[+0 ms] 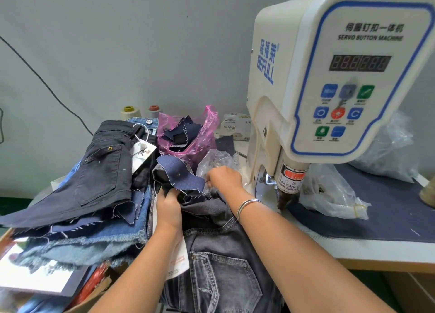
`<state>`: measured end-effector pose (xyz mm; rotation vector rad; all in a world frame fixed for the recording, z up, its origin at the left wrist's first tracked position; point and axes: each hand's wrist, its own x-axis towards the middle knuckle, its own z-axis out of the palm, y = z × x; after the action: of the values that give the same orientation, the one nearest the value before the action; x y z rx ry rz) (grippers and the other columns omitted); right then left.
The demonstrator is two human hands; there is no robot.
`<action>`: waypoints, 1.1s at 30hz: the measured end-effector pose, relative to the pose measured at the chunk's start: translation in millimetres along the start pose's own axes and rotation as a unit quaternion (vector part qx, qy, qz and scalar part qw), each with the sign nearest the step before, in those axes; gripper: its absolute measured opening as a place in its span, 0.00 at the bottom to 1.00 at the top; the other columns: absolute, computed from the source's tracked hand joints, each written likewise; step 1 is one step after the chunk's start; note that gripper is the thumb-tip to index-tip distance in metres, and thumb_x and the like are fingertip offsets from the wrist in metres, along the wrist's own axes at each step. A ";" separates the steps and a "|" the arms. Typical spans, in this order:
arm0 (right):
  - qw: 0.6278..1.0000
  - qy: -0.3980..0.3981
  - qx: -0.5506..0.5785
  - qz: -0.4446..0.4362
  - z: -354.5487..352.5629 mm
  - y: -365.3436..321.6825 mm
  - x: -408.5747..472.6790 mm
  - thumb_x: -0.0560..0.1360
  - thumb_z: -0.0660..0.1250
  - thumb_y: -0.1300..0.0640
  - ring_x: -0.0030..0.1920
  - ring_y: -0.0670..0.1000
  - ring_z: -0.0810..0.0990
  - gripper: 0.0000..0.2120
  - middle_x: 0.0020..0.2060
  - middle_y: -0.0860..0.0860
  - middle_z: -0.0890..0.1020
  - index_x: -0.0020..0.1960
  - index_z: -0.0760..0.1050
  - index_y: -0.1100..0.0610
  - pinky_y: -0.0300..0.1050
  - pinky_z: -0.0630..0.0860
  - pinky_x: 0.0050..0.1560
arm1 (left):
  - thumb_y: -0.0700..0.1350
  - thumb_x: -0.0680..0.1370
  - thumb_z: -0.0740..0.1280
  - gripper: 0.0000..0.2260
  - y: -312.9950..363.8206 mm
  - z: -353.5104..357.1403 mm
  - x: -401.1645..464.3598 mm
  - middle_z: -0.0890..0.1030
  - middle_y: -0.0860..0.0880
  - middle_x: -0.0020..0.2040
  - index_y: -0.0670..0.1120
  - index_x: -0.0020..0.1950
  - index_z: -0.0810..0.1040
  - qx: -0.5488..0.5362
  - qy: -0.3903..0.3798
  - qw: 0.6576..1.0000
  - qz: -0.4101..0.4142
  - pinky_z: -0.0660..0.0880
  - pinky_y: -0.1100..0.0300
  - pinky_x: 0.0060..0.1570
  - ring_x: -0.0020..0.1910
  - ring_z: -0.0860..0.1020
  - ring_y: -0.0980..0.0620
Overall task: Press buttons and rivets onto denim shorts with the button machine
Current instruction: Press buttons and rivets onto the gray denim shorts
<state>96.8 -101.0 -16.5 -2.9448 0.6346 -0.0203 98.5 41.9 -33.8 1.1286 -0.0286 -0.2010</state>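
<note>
- A stack of denim shorts [77,195] sits at the left of the surface [367,249], soft and floppy.
- The left hand [168,206] grips a fold of the grey shorts [219,261], which lie in front of the person, short of the press.
- The right hand [224,177] seems to pinch cloth or a small part; I cannot tell which.
- The button machine [329,89] stands right; limp denim handles best by its stiffer waistband.

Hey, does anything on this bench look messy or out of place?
Yes. The pile of dark and blue denim shorts left of the white button machine lies askew, and navy scraps spill from the pink plastic bag.
</note>
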 end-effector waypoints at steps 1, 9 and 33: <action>1.000 0.011 -0.020 -0.006 0.5 0.1 -0.7 0.74 0.61 0.68 0.56 0.60 0.78 0.17 0.55 0.57 0.80 0.59 0.78 0.58 0.47 0.72 0.49 | 0.35 0.79 0.57 0.12 0.1 0.2 0.1 0.81 0.51 0.34 0.47 0.44 0.77 0.000 -0.002 1.000 0.000 0.76 0.63 0.33 0.33 0.79 0.54; 0.951 0.120 -0.283 -0.017 0.0 -4.3 -3.1 0.79 0.57 0.61 0.52 0.55 0.74 0.13 0.58 0.56 0.71 0.59 0.76 0.58 0.47 0.62 0.42 | 0.36 0.79 0.58 0.11 -1.3 -0.7 1.0 0.80 0.49 0.38 0.47 0.45 0.78 0.011 -0.003 1.000 -0.001 0.74 0.58 0.38 0.37 0.78 0.50; 0.981 0.134 -0.136 -0.040 -0.3 9.4 15.1 0.76 0.62 0.61 0.51 0.53 0.82 0.10 0.48 0.49 0.83 0.53 0.80 0.55 0.46 0.71 0.51 | 0.36 0.79 0.58 0.11 -11.3 -4.4 10.0 0.80 0.45 0.43 0.48 0.47 0.78 0.036 -0.012 0.999 0.004 0.73 0.51 0.50 0.46 0.78 0.44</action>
<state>106.7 -115.8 -17.6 -3.2639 0.5920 -0.3748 107.2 39.5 -46.6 1.1980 -0.0617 -0.2072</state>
